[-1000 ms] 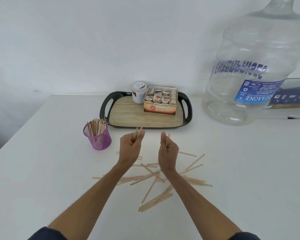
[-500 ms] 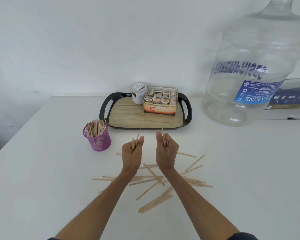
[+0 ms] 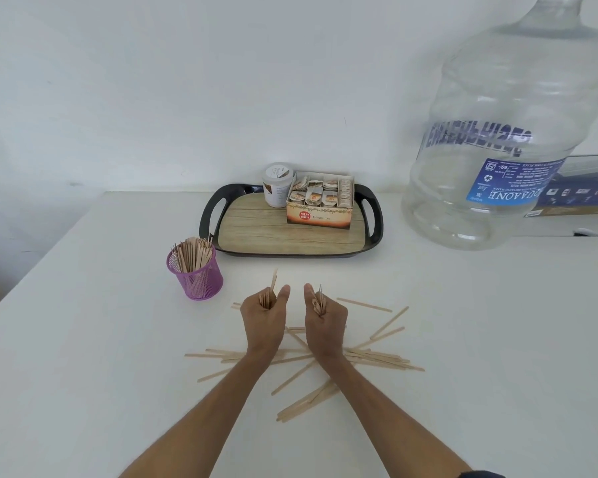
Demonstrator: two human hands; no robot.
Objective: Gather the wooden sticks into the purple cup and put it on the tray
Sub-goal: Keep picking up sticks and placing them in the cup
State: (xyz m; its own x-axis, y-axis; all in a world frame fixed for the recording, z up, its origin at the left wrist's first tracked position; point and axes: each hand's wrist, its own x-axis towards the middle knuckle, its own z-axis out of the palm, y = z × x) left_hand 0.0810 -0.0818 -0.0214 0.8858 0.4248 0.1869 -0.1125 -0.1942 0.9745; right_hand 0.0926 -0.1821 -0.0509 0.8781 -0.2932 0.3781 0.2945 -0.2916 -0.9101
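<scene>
A purple mesh cup (image 3: 195,276) stands on the white table, left of my hands, packed with upright wooden sticks. My left hand (image 3: 263,317) is a fist around a small bundle of sticks, held upright. Beside it, my right hand (image 3: 325,319) grips another small bundle the same way. Both fists hover side by side above the scatter of loose wooden sticks (image 3: 377,357) lying flat on the table. The black-rimmed tray (image 3: 210,215) with a wood-look floor sits just behind the cup.
On the tray stand a white jar (image 3: 277,184) and an open tea-bag box (image 3: 320,205). A large clear water bottle (image 3: 504,132) rises at the back right. The table's left edge runs diagonally at far left.
Both hands have moved slightly toward me and lowered, turning their stick bundles more upright. The loose sticks and the cup have not moved.
</scene>
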